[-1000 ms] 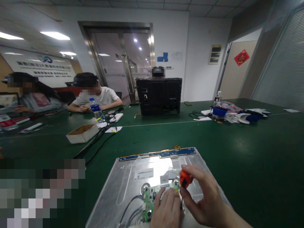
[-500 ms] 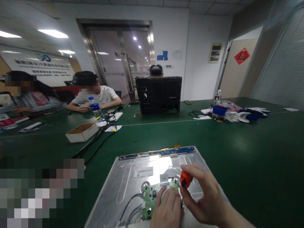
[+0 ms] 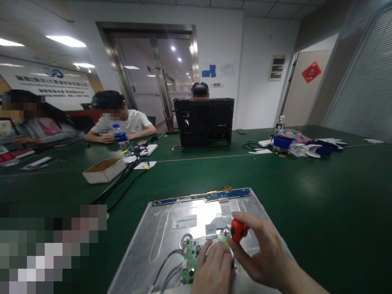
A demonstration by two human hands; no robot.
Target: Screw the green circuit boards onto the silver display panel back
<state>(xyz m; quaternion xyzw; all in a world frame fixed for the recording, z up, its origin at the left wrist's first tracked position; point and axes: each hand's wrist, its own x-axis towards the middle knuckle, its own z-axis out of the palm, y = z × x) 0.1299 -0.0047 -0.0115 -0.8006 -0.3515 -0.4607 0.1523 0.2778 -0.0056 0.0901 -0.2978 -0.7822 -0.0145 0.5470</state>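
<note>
Right hand [image 3: 260, 255] pinches the orange screwdriver [image 3: 237, 230] handle, shaft down at the green circuit board [image 3: 196, 255]. Left hand [image 3: 214, 271] fingers pressed together flat on that board, pinning it. Board sits on the metal panel back [image 3: 171, 232] at the table's [image 3: 321, 196] near edge. Board looks light, stiff, fragile: hold by its edges, off the wires [image 3: 167, 267]. Panel slick, broad. Open table to the right; cables [image 3: 122, 183] and cardboard box [image 3: 104, 170] far left

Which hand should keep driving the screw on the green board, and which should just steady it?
Right. The right hand already grips the orange-handled screwdriver upright over the green circuit board; the left hand lies flat on the board, well placed to steady it.
</note>
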